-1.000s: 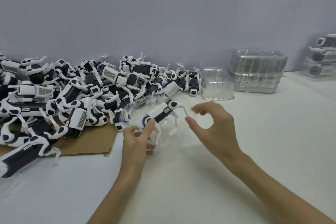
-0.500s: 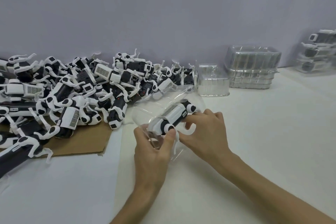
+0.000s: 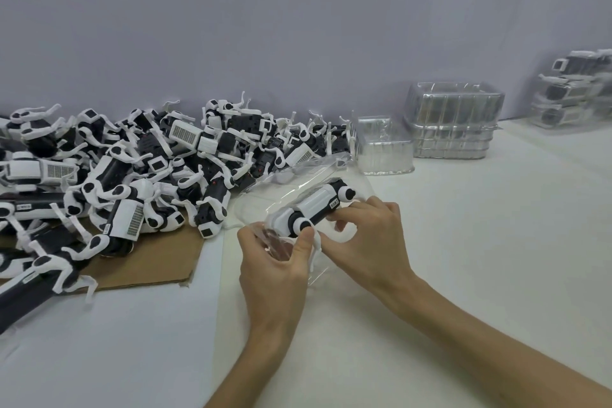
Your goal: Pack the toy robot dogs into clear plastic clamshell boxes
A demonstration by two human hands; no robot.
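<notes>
Left hand [image 3: 275, 262], centre of frame: fingers curled round the near end of a clear plastic clamshell box [image 3: 253, 207], thumb laid on a round white hip joint of the toy inside; it holds both. Right hand [image 3: 367, 242], just right of it: fingers curled in against the toy's right flank and white legs, gripping it; whether the fingertips also touch the box wall cannot be told. Black-and-white toy robot dog [image 3: 314, 209], oblong body: lies in the open box between the two hands, touching both. Long axis: lower left to upper right of the frame, near end at the left thumb, far end pointing toward the stacked empties. The box shares that line, with its open flap rising behind the toy on the heap side. The right hand is nearer the far end and the left nearer the near end, so seating the toy probably falls to the right hand while the left steadies the box. Further out: heap of loose black-and-white toy dogs [image 3: 149, 169] at left, partly on a brown cardboard sheet [image 3: 149, 262]; nested stacks of empty clear boxes [image 3: 453, 122] right of centre; filled boxes [image 3: 573, 89] at far upper right, blurred; white tabletop [image 3: 480, 242] beneath all.
</notes>
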